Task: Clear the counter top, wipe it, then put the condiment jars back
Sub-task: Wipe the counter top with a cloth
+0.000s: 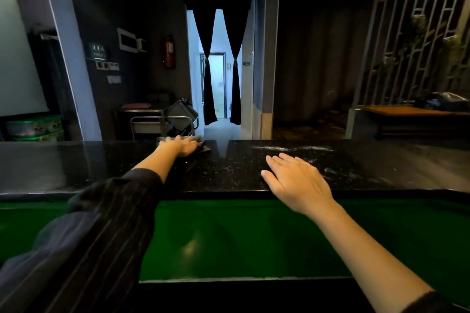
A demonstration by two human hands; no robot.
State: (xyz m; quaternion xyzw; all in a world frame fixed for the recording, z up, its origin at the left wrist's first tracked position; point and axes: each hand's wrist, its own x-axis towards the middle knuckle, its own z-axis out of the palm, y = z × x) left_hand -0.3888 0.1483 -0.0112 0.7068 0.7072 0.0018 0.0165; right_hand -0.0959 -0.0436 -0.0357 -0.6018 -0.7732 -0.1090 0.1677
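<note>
A black speckled stone counter top (241, 173) runs across the view. My left hand (179, 145) reaches to its far edge and presses flat on a grey cloth (203, 147) that shows past the fingers. My right hand (295, 178) hovers open, palm down, over the near right part of the counter, holding nothing. White smears and crumbs (292, 148) lie on the stone beyond the right hand. No condiment jars are in view.
Below the counter's near edge is a green lower surface (241, 236). Beyond the counter stand a metal trolley (162, 122), a curtained doorway (218, 71) and a wooden bench (407, 112) at the right. Green-lidded tubs (35, 129) sit at far left.
</note>
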